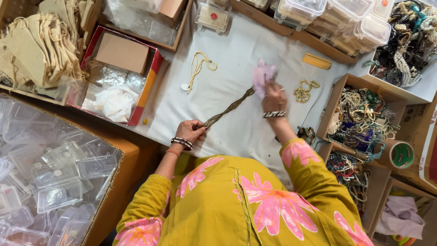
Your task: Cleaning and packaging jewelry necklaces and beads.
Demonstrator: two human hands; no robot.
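A white cloth [236, 91] covers the worktop and serves here as the landmark. To its left stands a big cardboard carton [107, 191] filled with small clear plastic cases; at its upper left corner sits a red-walled box [150, 86] holding a brown carton and crumpled white paper. Along its right edge, open cardboard trays [334, 98] brim with mixed bead necklaces, and a roll of tape with a green core [402, 155] lies beyond them.

Stretched slantwise across the middle of the cloth is a bundle of thin golden chains [230, 108], pulled taut between the two hands. The left hand [190, 131], near the cloth's lower edge, has its fingers closed on the bundle's lower end. The right hand [274, 94], higher and nearer the cloth's centre, has its fingers closed around a pink rag [262, 75] at the bundle's upper end; whether they grip the chains directly under the rag cannot be told.

The bundle looks light, limp and slick: it probably keeps a line only under tension, and loose strands could slip or tangle. The ends seem the best places to hold it, all strands pinched together.

Smaller pieces lie on the cloth: a cream cord necklace [199, 68] toward its upper left, and a gold chain heap [305, 90] just right of the right hand.
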